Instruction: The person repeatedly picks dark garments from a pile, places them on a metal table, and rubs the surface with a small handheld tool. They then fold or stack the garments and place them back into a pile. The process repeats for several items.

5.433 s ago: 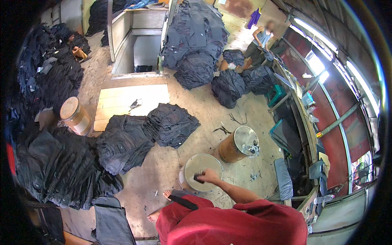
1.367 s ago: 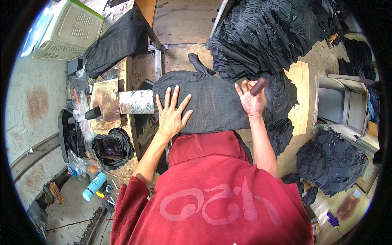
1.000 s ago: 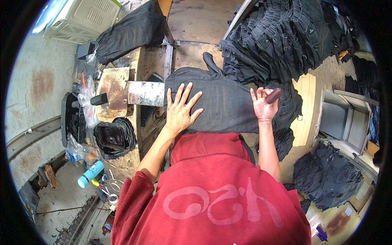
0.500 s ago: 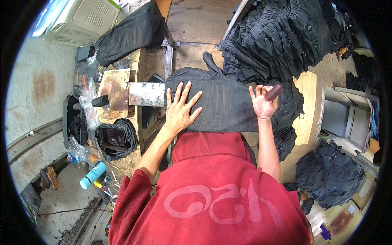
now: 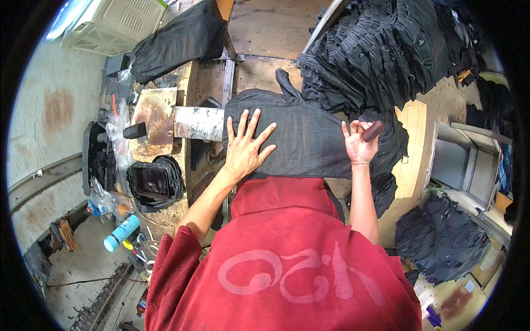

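Note:
A dark grey-black garment piece (image 5: 301,135), probably a trouser leg, is pulled over the right part of a narrow board (image 5: 200,122) with a worn whitish end. My left hand (image 5: 244,151) lies flat on the cloth near that end, its fingers spread. At the cloth's right edge, my right hand (image 5: 361,148) is turned palm up. Its thumb and fingers close around a short dark brown rounded stick (image 5: 373,131); what the stick's hidden end is like, I cannot tell. A loose strip of the garment (image 5: 287,84) sticks up at the far side.
A tall pile of black elastic-waisted trousers (image 5: 381,55) stands at far right. Another black cloth heap (image 5: 441,237) lies at lower right. On the left are a stained plate (image 5: 154,118), a bag-lined container (image 5: 154,185) and a blue bottle (image 5: 121,233). A black garment (image 5: 182,44) hangs at far left.
The brown stick has tipped slightly lower in my right hand, which has shifted a little to the right. My left hand stays flat on the cloth. The view itself has moved slightly.

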`<state>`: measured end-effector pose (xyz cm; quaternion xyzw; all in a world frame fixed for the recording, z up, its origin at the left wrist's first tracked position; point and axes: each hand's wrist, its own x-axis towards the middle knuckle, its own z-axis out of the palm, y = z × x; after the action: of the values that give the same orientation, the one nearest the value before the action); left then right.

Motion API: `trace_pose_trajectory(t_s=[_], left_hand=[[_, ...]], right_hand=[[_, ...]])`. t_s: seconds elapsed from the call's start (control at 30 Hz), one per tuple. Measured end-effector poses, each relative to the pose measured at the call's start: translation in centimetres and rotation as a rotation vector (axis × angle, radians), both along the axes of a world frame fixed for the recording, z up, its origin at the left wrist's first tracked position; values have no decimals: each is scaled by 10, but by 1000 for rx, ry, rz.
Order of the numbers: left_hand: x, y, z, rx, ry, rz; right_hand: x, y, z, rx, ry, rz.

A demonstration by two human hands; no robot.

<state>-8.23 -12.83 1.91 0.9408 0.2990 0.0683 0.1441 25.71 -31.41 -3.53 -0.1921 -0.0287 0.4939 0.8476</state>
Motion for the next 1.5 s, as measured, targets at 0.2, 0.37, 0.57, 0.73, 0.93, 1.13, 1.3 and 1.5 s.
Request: trace_pose_trajectory(t_s=[0.2, 0.37, 0.57, 0.73, 0.93, 1.13, 1.3, 1.5], left_hand=[[-4, -1, 1, -7, -42, 6], [23, 31, 12, -48, -140, 56], [94, 120, -18, -722, 151, 138], [97, 135, -54, -1031, -176, 10], [98, 139, -61, -1007, -42, 38], [96, 134, -50, -1009, -130, 53], [97, 135, -47, -978, -96, 72], [99, 137, -56, -939, -133, 41]], right_hand=[[4, -2, 0, -8, -52, 63], [-2, 8, 21, -60, -16, 44], [-43, 59, 74, -873, -690, 88], [-112, 96, 94, -675, -1947, 21], [-121, 132, 96, -552, -2143, 22], [-140, 115, 99, -462, -2468, 166], [-167, 69, 117, -339, -2195, 458], [-125, 96, 113, -660, -1976, 458]])
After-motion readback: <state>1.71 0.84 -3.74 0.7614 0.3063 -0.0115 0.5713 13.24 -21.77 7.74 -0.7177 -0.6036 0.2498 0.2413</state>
